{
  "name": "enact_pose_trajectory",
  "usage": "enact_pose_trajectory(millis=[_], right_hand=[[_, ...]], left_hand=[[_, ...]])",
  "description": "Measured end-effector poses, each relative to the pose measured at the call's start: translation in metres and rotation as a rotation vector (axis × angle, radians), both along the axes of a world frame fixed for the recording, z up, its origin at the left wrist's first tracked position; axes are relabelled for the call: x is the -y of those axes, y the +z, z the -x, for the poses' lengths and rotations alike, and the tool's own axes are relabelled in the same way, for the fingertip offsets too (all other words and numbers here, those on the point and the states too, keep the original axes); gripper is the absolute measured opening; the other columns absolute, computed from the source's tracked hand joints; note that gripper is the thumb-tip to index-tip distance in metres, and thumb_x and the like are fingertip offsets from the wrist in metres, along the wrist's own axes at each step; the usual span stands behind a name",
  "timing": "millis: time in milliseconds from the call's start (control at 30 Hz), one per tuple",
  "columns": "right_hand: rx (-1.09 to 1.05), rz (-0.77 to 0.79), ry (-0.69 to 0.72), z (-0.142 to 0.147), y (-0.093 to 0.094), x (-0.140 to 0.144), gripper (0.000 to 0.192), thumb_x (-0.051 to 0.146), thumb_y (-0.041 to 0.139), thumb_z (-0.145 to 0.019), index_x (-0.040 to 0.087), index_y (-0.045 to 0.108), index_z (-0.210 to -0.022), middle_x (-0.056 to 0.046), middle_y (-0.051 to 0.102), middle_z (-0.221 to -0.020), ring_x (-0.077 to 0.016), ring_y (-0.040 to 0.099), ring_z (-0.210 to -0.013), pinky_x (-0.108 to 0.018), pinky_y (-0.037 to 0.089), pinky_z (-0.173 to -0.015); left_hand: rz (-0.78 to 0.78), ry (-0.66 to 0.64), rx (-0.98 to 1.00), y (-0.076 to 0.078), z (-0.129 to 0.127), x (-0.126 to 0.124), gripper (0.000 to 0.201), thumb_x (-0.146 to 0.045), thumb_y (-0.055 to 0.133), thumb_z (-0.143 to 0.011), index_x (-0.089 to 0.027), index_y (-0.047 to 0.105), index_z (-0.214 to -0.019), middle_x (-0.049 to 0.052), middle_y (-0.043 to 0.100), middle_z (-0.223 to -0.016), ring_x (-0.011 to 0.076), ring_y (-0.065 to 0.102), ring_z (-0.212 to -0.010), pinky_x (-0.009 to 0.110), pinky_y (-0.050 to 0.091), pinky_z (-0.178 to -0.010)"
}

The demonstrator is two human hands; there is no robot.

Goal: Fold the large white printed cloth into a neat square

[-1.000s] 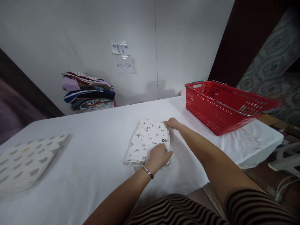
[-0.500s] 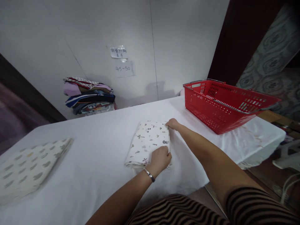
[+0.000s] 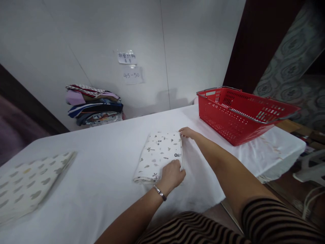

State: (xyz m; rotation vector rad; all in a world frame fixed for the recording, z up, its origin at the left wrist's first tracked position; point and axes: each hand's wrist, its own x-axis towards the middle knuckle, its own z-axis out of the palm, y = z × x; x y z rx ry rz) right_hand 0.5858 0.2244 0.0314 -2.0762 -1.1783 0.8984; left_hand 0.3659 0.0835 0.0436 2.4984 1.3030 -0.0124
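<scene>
A folded white cloth (image 3: 158, 155) with small grey prints lies in the middle of the white-covered table (image 3: 106, 169). My left hand (image 3: 172, 175), with a bracelet on its wrist, pinches the cloth's near right corner. My right hand (image 3: 186, 132) reaches across and grips the cloth's far right corner. Both hands hold the same right edge, and the cloth rests flat on the table.
A red plastic basket (image 3: 241, 113) stands at the table's right end. Another folded patterned cloth (image 3: 27, 181) lies at the left edge. A stack of folded colourful fabrics (image 3: 93, 105) sits against the white wall, under two paper notes (image 3: 128, 66). The table's near edge runs just before my body.
Both hands stay on the cloth's right edge. My left hand has slid a little toward me along that edge. The view has shifted slightly.
</scene>
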Motion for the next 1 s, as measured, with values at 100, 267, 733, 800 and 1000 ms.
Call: enact_pose_trajectory(millis=[100, 267, 733, 800, 1000], right_hand=[[0.017, 0.0, 0.069, -0.004, -0.002, 0.0, 0.02, 0.013, 0.063, -0.07, 0.018, 0.07, -0.088, 0.001, 0.065, -0.068, -0.0074, 0.053, -0.054, -0.016, 0.038, -0.05], [0.128, -0.06, 0.094, -0.006, -0.011, -0.01, 0.021, 0.008, 0.057, -0.07, 0.016, 0.07, -0.084, -0.001, 0.067, -0.074, -0.0099, 0.057, -0.064, -0.017, 0.04, -0.058], [0.299, -0.149, 0.054, -0.012, -0.046, -0.008, 0.031, 0.007, 0.049, -0.072, 0.017, 0.068, -0.093, -0.003, 0.069, -0.098, -0.0133, 0.058, -0.088, -0.018, 0.04, -0.072], [0.3, -0.143, 0.053, -0.011, -0.045, -0.008, 0.031, 0.007, 0.049, -0.072, 0.017, 0.068, -0.094, -0.003, 0.069, -0.096, -0.013, 0.058, -0.084, -0.018, 0.04, -0.07], [0.318, -0.136, 0.052, -0.008, -0.042, -0.003, 0.03, 0.008, 0.048, -0.073, 0.017, 0.067, -0.095, -0.003, 0.069, -0.094, -0.0131, 0.058, -0.082, -0.018, 0.039, -0.067]], left_hand=[[0.0, 0.007, -0.005, -0.001, 0.0, 0.0, 0.016, -0.03, 0.048, -0.081, -0.018, 0.057, -0.087, 0.007, 0.065, -0.089, 0.0223, 0.063, -0.087, 0.03, 0.042, -0.071], [-0.013, 0.001, -0.002, -0.001, -0.001, 0.001, 0.015, -0.027, 0.047, -0.082, -0.018, 0.057, -0.089, 0.008, 0.065, -0.091, 0.0229, 0.062, -0.088, 0.032, 0.042, -0.071], [-0.151, -0.212, -0.147, 0.003, -0.005, 0.013, 0.03, -0.001, 0.042, -0.075, -0.013, 0.052, -0.102, 0.012, 0.056, -0.102, 0.0228, 0.058, -0.09, 0.032, 0.046, -0.071], [-0.164, -0.227, -0.123, -0.002, -0.004, 0.017, 0.03, -0.001, 0.044, -0.075, -0.013, 0.052, -0.1, 0.012, 0.055, -0.101, 0.0236, 0.057, -0.09, 0.033, 0.046, -0.071], [-0.208, -0.212, -0.083, 0.003, 0.002, 0.022, 0.029, 0.001, 0.044, -0.075, -0.013, 0.052, -0.098, 0.012, 0.053, -0.098, 0.0223, 0.054, -0.088, 0.033, 0.044, -0.073]])
